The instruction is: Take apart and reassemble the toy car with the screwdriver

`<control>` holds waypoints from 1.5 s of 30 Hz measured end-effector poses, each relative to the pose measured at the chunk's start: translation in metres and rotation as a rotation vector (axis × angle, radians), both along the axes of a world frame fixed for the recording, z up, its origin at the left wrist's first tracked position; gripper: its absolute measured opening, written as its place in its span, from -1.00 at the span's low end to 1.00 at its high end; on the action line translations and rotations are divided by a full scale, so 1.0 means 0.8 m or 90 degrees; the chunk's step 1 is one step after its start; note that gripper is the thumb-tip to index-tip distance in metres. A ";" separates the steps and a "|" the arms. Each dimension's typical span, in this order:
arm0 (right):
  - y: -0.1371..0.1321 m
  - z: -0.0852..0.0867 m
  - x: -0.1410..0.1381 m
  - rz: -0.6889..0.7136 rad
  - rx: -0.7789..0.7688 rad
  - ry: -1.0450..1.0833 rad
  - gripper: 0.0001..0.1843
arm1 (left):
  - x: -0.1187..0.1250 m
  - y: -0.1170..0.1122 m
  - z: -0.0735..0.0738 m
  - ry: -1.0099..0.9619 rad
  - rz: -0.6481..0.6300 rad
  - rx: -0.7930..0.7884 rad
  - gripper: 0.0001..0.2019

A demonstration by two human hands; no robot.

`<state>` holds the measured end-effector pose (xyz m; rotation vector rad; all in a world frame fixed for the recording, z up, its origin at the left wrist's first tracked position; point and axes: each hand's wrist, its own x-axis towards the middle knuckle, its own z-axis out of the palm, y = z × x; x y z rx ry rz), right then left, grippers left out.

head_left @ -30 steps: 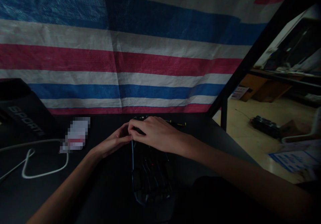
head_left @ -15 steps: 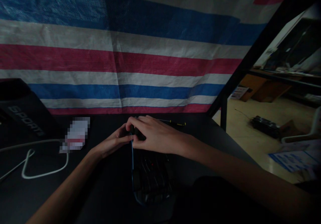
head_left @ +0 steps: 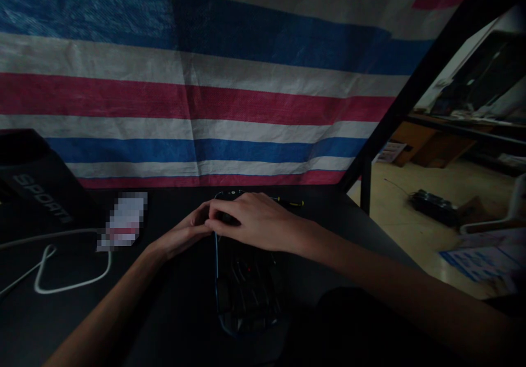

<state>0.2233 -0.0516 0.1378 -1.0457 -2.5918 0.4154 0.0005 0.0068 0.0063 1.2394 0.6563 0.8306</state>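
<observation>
A dark toy car (head_left: 249,287) with a blue edge lies upside down on the black table, its underside facing up and a small red light showing. My left hand (head_left: 184,233) presses its fingers against the car's far left side. Over the far end reaches my right hand (head_left: 257,222), thumb and fingers closed round a dark part that looks like a wheel (head_left: 226,218). The fingertips of both hands meet there and partly hide it. Behind the right hand lies a screwdriver (head_left: 291,202) with a yellow and black handle.
A black box (head_left: 39,186) with "SPORT" lettering stands at the left. Near it lie a blurred-out flat item (head_left: 125,219) and a white cable (head_left: 74,289). A striped plastic sheet (head_left: 197,101) hangs behind the table (head_left: 176,312). Several things lie on the floor at right.
My right hand has lowered slightly, and its fingertips have closed in toward my left fingers. More of the car's far end shows behind the hand. The car stays in nearly the same place.
</observation>
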 end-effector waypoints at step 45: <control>0.002 0.010 -0.019 -0.030 0.031 -0.079 -0.74 | 0.002 0.000 -0.001 -0.003 0.009 -0.026 -0.67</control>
